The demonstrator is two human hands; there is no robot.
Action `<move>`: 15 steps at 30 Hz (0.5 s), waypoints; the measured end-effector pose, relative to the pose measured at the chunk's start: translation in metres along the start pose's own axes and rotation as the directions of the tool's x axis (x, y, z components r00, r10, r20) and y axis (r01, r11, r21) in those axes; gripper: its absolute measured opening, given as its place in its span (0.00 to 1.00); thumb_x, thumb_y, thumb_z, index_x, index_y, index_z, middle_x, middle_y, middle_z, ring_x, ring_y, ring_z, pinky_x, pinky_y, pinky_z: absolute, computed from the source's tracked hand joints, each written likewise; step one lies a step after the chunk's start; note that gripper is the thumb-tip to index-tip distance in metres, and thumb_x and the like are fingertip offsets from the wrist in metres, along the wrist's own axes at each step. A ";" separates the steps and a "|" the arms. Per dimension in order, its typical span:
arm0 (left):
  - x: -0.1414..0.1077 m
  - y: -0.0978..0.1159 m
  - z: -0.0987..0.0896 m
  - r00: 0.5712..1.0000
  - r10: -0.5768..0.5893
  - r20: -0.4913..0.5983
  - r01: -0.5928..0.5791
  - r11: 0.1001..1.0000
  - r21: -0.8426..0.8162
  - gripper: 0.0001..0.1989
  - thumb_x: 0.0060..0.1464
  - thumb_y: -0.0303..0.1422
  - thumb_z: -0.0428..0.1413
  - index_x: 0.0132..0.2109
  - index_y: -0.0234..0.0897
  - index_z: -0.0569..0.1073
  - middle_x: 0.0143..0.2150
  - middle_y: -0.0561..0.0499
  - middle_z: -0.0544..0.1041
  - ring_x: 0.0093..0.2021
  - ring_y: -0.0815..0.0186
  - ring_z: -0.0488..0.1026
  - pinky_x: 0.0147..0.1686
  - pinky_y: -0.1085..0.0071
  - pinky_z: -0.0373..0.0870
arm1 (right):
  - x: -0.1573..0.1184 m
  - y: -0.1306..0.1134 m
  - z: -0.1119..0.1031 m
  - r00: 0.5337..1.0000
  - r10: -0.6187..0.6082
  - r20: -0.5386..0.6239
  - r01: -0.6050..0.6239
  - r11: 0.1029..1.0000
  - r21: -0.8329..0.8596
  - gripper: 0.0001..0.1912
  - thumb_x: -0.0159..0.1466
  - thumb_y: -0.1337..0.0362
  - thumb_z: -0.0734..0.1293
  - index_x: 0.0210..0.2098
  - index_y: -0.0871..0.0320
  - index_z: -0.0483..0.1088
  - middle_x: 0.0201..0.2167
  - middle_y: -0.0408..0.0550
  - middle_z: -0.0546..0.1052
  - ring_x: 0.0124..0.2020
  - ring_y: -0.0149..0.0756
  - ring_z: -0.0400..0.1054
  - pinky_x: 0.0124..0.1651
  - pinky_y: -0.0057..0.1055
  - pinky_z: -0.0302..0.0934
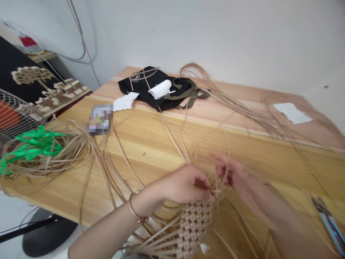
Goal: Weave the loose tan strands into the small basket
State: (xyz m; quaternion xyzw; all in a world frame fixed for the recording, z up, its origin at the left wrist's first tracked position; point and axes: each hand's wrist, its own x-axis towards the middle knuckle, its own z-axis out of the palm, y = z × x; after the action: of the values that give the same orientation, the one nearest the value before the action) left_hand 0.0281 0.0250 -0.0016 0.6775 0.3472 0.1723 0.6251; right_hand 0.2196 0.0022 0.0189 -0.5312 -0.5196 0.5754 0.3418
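A woven piece point(195, 226) of tan strips lies low in the middle of the head view, with long loose strips fanning out from its edges. My left hand point(188, 183), a bracelet on its wrist, pinches the upper edge of the weave between thumb and forefinger. Just to its right is my right hand point(229, 171), smeared by motion, its fingers among the loose strips point(217, 180) at the top corner. Whether those fingers grip a strip is too blurred to say.
Pliers point(327, 225) with blue handles lie at the right. Behind are a black bag point(178, 81), white paper point(292, 112) and a bundle of strips point(234, 102). Green ribbon point(37, 144) rests on strips at the left table edge, near a wire fan guard point(18, 122).
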 end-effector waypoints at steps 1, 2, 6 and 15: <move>0.000 0.000 0.000 1.000 -0.024 0.001 0.024 1.000 0.001 0.05 0.45 0.29 0.63 0.32 0.31 0.80 0.28 0.51 0.78 0.29 0.69 0.70 0.30 0.76 0.65 | 0.008 -0.007 -0.005 0.998 -0.047 -0.039 0.046 0.998 -0.037 0.25 0.63 0.43 0.59 0.52 0.47 0.72 0.32 0.45 0.73 0.32 0.35 0.67 0.37 0.34 0.67; 0.000 0.000 0.000 0.999 -0.043 0.006 0.043 0.999 -0.003 0.06 0.45 0.29 0.63 0.32 0.31 0.80 0.28 0.51 0.78 0.29 0.69 0.70 0.30 0.76 0.65 | 0.018 -0.015 -0.010 0.994 -0.087 -0.067 0.083 0.995 -0.063 0.25 0.63 0.44 0.60 0.52 0.47 0.71 0.29 0.44 0.71 0.29 0.33 0.65 0.33 0.31 0.66; -0.001 0.000 -0.001 0.998 -0.053 0.014 0.054 0.998 -0.032 0.06 0.44 0.29 0.64 0.32 0.31 0.80 0.28 0.51 0.77 0.29 0.70 0.70 0.30 0.77 0.64 | 0.060 -0.057 -0.036 0.991 -0.020 -0.136 0.012 0.998 -0.059 0.27 0.67 0.47 0.53 0.48 0.55 0.75 0.23 0.43 0.72 0.22 0.28 0.64 0.25 0.27 0.61; -0.001 -0.006 -0.003 0.999 -0.046 0.028 0.048 0.994 -0.097 0.07 0.43 0.29 0.64 0.33 0.30 0.80 0.27 0.52 0.75 0.29 0.71 0.69 0.27 0.77 0.63 | 0.103 -0.087 -0.096 0.857 -0.146 -0.495 -0.082 0.908 -0.410 0.47 0.60 0.46 0.38 0.29 0.79 0.74 0.23 0.60 0.77 0.24 0.33 0.72 0.22 0.36 0.52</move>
State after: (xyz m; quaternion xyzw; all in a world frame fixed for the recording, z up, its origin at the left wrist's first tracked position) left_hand 0.0239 0.0265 -0.0068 0.6399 0.3462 0.1656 0.6658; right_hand 0.2778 0.1419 0.0865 -0.7168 -0.5287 0.2821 0.3564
